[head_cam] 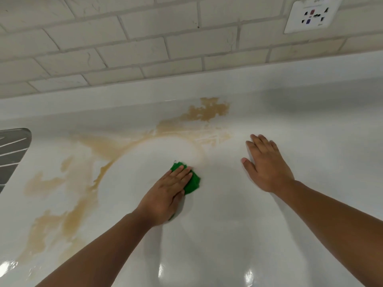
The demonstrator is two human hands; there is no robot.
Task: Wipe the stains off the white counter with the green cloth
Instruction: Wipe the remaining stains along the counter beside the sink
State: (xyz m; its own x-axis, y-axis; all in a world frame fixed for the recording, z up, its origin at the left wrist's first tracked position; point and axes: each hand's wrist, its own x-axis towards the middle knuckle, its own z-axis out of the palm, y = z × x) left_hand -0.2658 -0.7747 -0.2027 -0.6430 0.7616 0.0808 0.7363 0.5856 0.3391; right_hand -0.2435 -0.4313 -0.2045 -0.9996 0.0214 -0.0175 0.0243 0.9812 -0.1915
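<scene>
The white counter (pixel 269 235) has tan stains (pixel 207 110) smeared in an arc along the back and down the left side. Left hand (pixel 167 193) presses flat on the green cloth (pixel 193 181) mid-counter, right hand (pixel 267 164) lies open, palm down, beside it.

Your worktop (pixel 259 224) is a smooth white surface, glossy enough to throw bright glare spots along its near edge. The tan stains (pixel 207 111) on it look thin, dull and streaky, smeared in arcs. Under your left hand (pixel 167 193) the green cloth (pixel 191 181) looks soft, nubby and matt. The wall tiles (pixel 132 52) are pale with a faint sheen and marbled veining, set in matt grout. The socket plate (pixel 313 15) looks like smooth white plastic. At the left edge, a grey ridged surface (pixel 12 150) looks like brushed metal.
</scene>
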